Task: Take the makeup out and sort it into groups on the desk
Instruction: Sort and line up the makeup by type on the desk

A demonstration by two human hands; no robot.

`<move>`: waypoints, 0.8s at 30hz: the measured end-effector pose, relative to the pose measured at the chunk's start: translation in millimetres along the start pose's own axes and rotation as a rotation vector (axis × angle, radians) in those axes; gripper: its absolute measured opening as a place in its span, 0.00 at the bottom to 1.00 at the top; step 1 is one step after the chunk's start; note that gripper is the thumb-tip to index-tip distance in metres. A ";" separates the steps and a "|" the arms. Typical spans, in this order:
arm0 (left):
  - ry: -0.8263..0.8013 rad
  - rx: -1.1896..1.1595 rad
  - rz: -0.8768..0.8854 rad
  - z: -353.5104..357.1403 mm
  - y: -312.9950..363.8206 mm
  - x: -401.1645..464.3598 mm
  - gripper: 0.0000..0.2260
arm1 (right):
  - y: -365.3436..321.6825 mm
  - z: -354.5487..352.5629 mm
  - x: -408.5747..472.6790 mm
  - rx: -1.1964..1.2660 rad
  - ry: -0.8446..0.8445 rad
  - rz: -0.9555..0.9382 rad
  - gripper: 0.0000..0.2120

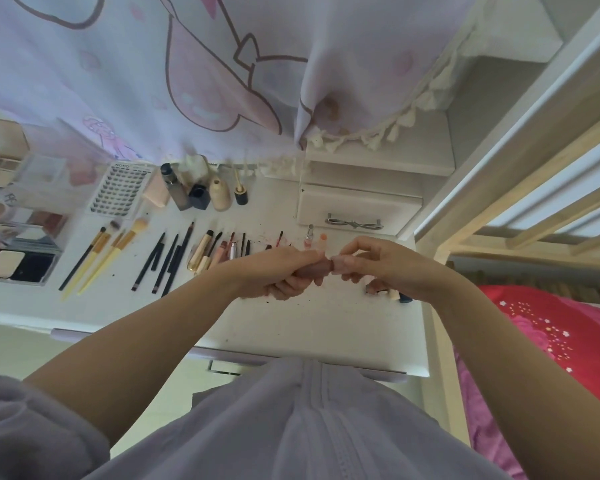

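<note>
Above the white desk (326, 327), both hands hold one pinkish-brown lip product tube (317, 266). My left hand (284, 271) grips its body, and my right hand (371, 259) pinches its paler cap end. Makeup lies sorted in rows on the desk: yellow-handled brushes (101, 252), black pencils (168, 261), gold and pink lip tubes (219, 249), foundation bottles (201, 190), a false-lash tray (120, 188) and palettes (14, 237) at the left. A few small items (388, 292) sit under my right wrist, partly hidden.
A lilac printed curtain (187, 81) hangs over the back of the desk. A small white drawer unit (359, 206) stands at the back right, with two lip balms (316, 237) before it. A wooden bed ladder (516, 188) and red bedding (551, 334) lie to the right.
</note>
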State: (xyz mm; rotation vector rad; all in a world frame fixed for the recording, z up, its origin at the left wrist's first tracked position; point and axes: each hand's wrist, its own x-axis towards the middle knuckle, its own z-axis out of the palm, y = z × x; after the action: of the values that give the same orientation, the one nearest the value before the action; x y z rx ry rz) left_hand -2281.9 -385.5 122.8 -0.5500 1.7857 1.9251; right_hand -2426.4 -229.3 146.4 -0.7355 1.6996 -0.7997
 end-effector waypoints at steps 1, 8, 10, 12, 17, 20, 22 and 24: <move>-0.036 -0.068 -0.037 -3.5 -2.0 0.3 0.20 | 0.1 -0.1 0.2 -0.004 -0.012 -0.025 0.10; -0.149 -0.378 -0.218 -23.0 -21.9 0.4 0.18 | 1.9 -0.9 8.6 -0.341 0.057 -0.097 0.08; -0.123 -0.395 -0.206 -30.0 -30.3 0.2 0.18 | 10.2 -9.3 9.9 -0.330 0.075 -0.027 0.11; -0.057 -0.446 -0.179 -37.0 -37.7 -0.1 0.17 | 21.1 -18.3 9.8 -0.151 0.082 0.026 0.14; 0.237 -0.412 -0.058 -33.8 -44.1 9.9 0.11 | 48.0 -6.1 22.1 0.203 0.140 0.107 0.12; 0.461 -0.055 -0.040 -18.1 -44.6 21.2 0.11 | 61.2 17.5 39.8 0.339 0.256 0.153 0.14; 0.597 0.164 0.015 -10.9 -46.2 30.7 0.10 | 68.7 30.9 54.0 0.318 0.369 0.138 0.12; 0.666 0.335 0.071 -8.1 -49.3 43.9 0.08 | 74.0 40.5 69.6 0.147 0.477 0.069 0.11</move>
State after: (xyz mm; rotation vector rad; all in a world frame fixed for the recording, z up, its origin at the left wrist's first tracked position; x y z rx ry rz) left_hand -2289.5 -388.2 56.8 -1.1029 2.4942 1.5216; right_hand -2410.2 -247.6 39.8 -0.3996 2.0467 -1.1007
